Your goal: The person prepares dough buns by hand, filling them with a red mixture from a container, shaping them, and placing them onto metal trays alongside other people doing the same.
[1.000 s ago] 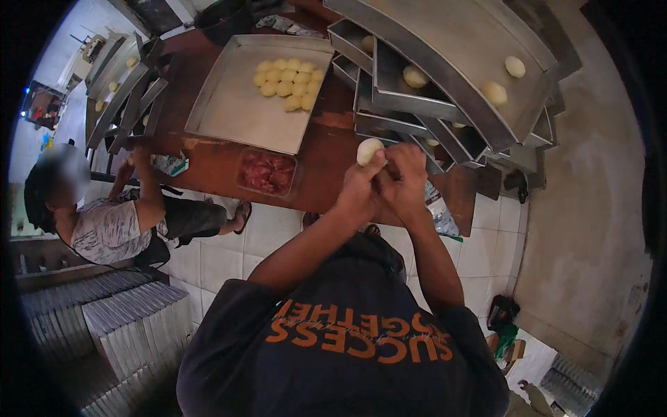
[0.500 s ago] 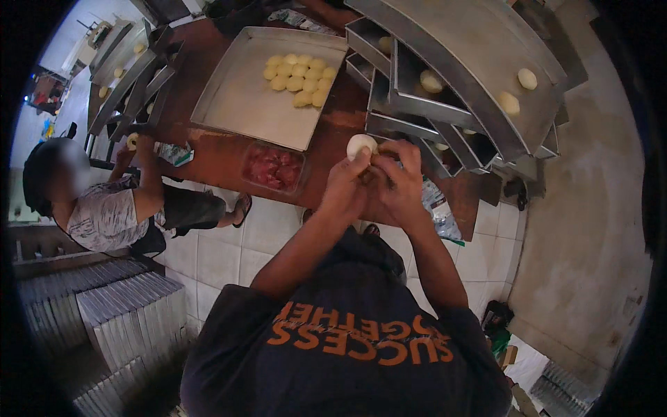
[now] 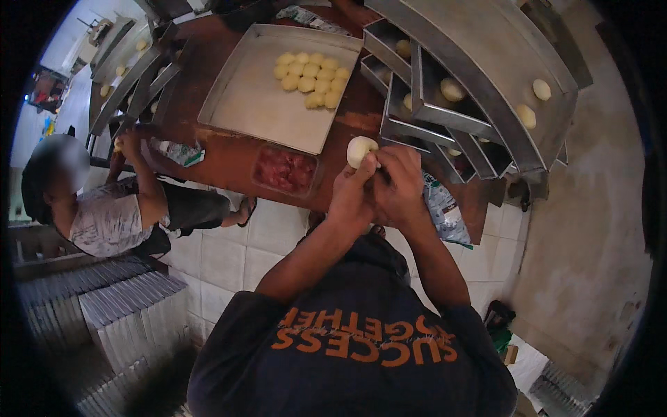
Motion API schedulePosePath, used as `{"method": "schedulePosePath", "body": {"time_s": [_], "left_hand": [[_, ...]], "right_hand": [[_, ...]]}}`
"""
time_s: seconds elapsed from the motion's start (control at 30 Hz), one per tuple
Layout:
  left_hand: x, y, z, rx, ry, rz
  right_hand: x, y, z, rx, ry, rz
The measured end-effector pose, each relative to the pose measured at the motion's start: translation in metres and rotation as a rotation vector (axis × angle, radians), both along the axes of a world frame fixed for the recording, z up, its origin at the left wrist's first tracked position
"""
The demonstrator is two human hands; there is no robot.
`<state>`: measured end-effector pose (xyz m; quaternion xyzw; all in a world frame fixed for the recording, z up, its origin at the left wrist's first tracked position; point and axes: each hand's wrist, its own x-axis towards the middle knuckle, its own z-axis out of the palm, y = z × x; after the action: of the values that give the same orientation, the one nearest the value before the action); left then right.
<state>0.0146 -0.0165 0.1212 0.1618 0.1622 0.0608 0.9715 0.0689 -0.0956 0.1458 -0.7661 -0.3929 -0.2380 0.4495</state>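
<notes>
A pale piece of dough [image 3: 360, 149] sits between my hands above the table's front edge. My left hand [image 3: 351, 198] is closed round it from below, its thumb pressed against the side. The fingers of my right hand [image 3: 399, 177] are bent and pinch at the dough's right edge, partly covering it. Beyond my hands, a large square metal tray [image 3: 240, 104] holds several round yellowish dough balls [image 3: 308, 76] grouped at its far right. A clear plastic tub [image 3: 316, 167] of dark red filling [image 3: 283, 169] stands to the left of my hands.
Stacked metal trays [image 3: 479, 90] with a few dough balls rise at the right. A plastic packet [image 3: 445, 212] lies on the table's right end. Left, a co-worker [image 3: 111, 208] handles a small dough piece beside more trays [image 3: 135, 76]. Piled flat metal pieces [image 3: 135, 306] stand lower left.
The whole scene has shifted slightly right in the picture as my head moved. My right fingers have drawn closer round the dough, which both hands still hold.
</notes>
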Motion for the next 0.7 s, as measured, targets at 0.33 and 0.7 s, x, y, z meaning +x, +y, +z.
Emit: {"method": "schedulePosePath", "body": {"time_s": [0.33, 0.7], "left_hand": [[0.005, 0.02, 0.027, 1.535, -0.121, -0.132], [0.025, -0.079, 0.056, 2.036, -0.824, 0.193]], "right_hand": [[-0.006, -0.074, 0.045, 0.123, 0.293, 0.089], [-0.008, -0.159, 0.018, 0.89, 1.506, 0.294]]}}
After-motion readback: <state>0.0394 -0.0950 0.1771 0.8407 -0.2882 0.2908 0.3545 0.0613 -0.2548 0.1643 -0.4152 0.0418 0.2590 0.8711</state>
